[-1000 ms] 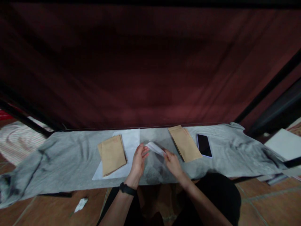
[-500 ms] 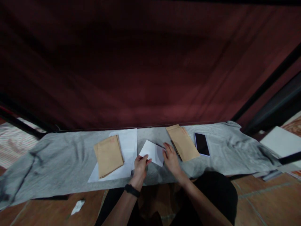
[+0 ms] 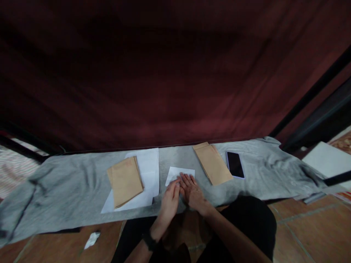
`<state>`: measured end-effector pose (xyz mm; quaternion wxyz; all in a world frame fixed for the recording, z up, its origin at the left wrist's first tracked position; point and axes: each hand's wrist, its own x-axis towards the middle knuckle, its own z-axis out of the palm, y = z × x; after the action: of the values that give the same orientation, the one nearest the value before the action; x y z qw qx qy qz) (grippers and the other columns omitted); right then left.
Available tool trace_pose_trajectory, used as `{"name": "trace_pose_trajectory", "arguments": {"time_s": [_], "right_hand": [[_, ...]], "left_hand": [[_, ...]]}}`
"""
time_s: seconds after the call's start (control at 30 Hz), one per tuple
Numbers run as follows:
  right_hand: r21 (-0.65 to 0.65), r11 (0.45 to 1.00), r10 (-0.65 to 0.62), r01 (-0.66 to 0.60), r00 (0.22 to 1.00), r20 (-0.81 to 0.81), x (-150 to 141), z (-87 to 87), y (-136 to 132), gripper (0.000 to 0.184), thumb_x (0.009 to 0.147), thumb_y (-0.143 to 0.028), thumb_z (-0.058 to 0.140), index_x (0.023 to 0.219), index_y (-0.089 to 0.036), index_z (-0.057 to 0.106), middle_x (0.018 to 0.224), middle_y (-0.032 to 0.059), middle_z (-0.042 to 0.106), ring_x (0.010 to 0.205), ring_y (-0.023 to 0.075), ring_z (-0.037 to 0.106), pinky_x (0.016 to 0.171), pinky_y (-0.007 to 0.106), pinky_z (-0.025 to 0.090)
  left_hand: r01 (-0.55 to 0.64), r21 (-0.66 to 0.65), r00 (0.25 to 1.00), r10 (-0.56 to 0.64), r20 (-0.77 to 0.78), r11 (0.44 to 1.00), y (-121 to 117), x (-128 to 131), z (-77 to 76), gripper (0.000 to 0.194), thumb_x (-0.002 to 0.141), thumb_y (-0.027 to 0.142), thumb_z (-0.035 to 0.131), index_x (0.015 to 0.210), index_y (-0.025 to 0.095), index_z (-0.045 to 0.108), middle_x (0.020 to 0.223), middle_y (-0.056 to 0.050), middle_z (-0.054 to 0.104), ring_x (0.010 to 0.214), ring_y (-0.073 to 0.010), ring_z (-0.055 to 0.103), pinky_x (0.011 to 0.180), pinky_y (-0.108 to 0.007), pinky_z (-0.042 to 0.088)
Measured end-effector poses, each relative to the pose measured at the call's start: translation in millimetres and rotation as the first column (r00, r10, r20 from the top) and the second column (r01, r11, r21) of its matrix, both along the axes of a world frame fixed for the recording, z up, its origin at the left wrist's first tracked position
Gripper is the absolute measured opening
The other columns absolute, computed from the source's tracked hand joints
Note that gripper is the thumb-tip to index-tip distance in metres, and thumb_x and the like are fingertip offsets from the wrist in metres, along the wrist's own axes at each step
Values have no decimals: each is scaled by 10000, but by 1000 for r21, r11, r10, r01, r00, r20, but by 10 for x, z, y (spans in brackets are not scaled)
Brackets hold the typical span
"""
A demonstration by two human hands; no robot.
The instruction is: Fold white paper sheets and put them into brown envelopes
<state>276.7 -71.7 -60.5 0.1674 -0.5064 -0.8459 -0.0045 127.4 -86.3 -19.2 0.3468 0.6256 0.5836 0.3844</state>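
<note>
A small folded white paper (image 3: 173,174) lies flat on the grey cloth in front of me. Across its near right part my right hand (image 3: 192,191) rests palm down, fingers stretched out on the sheet. My left hand (image 3: 170,199) lies against it from the left, fingers extended, their tips meeting the right hand's fingers at the paper's near edge. Both hands cover the paper's lower part. To the left, a stack of brown envelopes (image 3: 126,182) sits on larger white sheets (image 3: 149,173). More brown envelopes (image 3: 215,166) lie to the right of my right hand.
A phone (image 3: 235,165) with a dark screen lies right of the envelopes. The grey cloth (image 3: 71,190) covers a narrow bench before a dark red panel (image 3: 175,91). A white scrap (image 3: 92,240) is on the tiled floor, and a white board (image 3: 329,162) stands at the right.
The white paper, first held raised between both hands, was lowered and turned and now lies flat on the cloth. Both hands have come together over it, the right one flattening onto it.
</note>
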Motion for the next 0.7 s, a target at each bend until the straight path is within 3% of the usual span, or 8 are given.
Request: {"name": "trace_pose_trajectory", "arguments": {"time_s": [0.07, 0.17, 0.3, 0.4, 0.53, 0.7], "right_hand": [[15, 1000, -2, 1, 999, 37, -16, -22, -11, 573, 955, -247, 492, 1512, -149, 398, 1570, 136, 383, 1451, 283, 365, 1188, 513, 304], [90, 995, -37, 31, 997, 63, -35, -83, -17, 573, 941, -233, 507, 1497, -124, 424, 1537, 169, 426, 1428, 306, 399, 1172, 522, 325], [187, 971, -149, 147, 989, -2, -12, -157, 2, 530, 978, -240, 446, 1476, -58, 438, 1499, 198, 474, 1394, 295, 447, 1159, 490, 345], [182, 956, -223, 230, 973, -60, 33, -166, 14, 519, 1013, -276, 383, 1481, -54, 429, 1487, 193, 493, 1407, 283, 431, 1167, 473, 326], [101, 946, -302, 309, 950, -80, 97, -159, 1, 535, 1028, -284, 341, 1503, -44, 386, 1512, 199, 459, 1426, 279, 403, 1164, 455, 321], [97, 931, -341, 352, 933, -118, 175, -192, -62, 558, 1029, -316, 346, 1528, -65, 349, 1523, 197, 441, 1421, 294, 409, 1158, 478, 326]], "left_hand": [[142, 105, 959, -110, -262, 984, 166, 150, -74, 486, 995, 428, 358, 1371, 185, 548, 1482, -111, 528, 1423, -232, 421, 1178, -445, 349], [265, 55, 803, -189, -565, 963, 445, 302, -194, 563, 1017, 419, 274, 1467, 125, 443, 1553, -147, 427, 1482, -242, 315, 1211, -487, 279], [270, 46, 672, -154, -725, 962, 617, 245, -293, 587, 1026, 397, 216, 1525, 119, 350, 1591, -126, 365, 1506, -216, 255, 1230, -450, 241], [211, 105, 666, -65, -743, 972, 598, 100, -348, 593, 1016, 384, 259, 1535, 107, 326, 1603, -134, 332, 1513, -229, 232, 1239, -457, 213], [142, 186, 716, 29, -698, 972, 544, -55, -434, 598, 995, 349, 321, 1528, 79, 333, 1601, -164, 318, 1506, -266, 247, 1226, -466, 248], [53, 217, 750, 104, -653, 975, 510, -92, -471, 612, 976, 333, 354, 1539, 98, 318, 1582, -164, 358, 1491, -287, 286, 1209, -497, 278]]}}
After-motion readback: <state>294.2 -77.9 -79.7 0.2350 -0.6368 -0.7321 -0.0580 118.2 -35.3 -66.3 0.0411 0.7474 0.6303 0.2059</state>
